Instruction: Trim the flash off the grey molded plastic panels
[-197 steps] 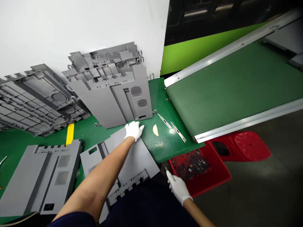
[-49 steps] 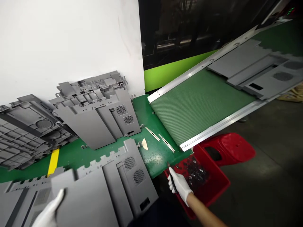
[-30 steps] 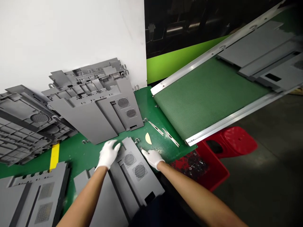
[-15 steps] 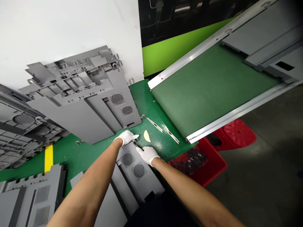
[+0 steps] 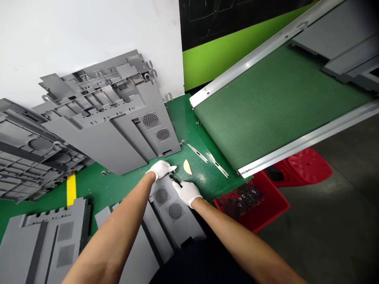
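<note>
- the gray panel [image 5: 171,227] lies on the green table [image 5: 97,187], vents upward, its near edge against the person's dark clothing.
- the left hand [image 5: 161,169], white-gloved, rests at the panel's far edge, index finger stretched out; whether its other fingertips pinch anything i cannot tell.
- the right hand [image 5: 187,192], also gloved, is closed round a dark tool [image 5: 174,180] (mostly hidden, only a bit shows) at the panel's far right corner, just beside the left fingertips.
- ahead of the left hand, only a narrow strip of table separates this panel from the leaning panels [image 5: 94,146].
- to the right the gap is wider, though a cream half-round piece [image 5: 187,167] and two slim pale cutters [image 5: 217,165] lie between the hands and the conveyor [image 5: 275,106].
- the red bin [image 5: 278,206] sits below the table's right edge, near the right forearm.
</note>
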Available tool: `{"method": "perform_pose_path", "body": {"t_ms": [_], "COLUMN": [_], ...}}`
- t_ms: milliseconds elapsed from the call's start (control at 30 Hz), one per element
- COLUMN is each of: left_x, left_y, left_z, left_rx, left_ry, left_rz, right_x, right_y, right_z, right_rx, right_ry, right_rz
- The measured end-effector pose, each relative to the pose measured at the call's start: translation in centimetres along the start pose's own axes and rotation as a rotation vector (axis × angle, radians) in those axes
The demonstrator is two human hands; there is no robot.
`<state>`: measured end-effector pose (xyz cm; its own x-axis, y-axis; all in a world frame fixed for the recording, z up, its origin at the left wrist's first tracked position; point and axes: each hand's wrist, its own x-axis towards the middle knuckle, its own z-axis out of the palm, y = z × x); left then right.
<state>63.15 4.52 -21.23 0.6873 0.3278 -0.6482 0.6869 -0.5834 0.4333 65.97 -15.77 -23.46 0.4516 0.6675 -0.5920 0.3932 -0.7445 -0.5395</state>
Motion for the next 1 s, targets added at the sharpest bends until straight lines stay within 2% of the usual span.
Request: {"method": "perform_pose_path", "body": {"t_ms": [333, 533, 733, 1000], "left_x": [-1.6, -2.3, -2.8, -3.3], "left_y": [-0.2, -0.3, 0.0, 1.3], "left_z": [-0.5, -0.7, -0.9, -0.7], "left_rx": [-0.061, -0.063, -0.082, -0.042], "left_ry": [0.028, 0.043, 0.038, 0.059], "left_rz": [-0.024, 0.002, 0.013, 0.022], "right_x": [-1.9, -2.7, -3.5, -2.9], "right_y": [-1.8, -2.9, -3.0, -2.6], "right_z": [-0.5, -0.8, -0.7, -1.3], "right_rx": [-0.094, -0.065, -0.023, -0.047], "right_ry": [0.098, 0.109, 0.108, 0.083], "right_rz": [-0.019, 0.02, 0.049, 0.019]}}
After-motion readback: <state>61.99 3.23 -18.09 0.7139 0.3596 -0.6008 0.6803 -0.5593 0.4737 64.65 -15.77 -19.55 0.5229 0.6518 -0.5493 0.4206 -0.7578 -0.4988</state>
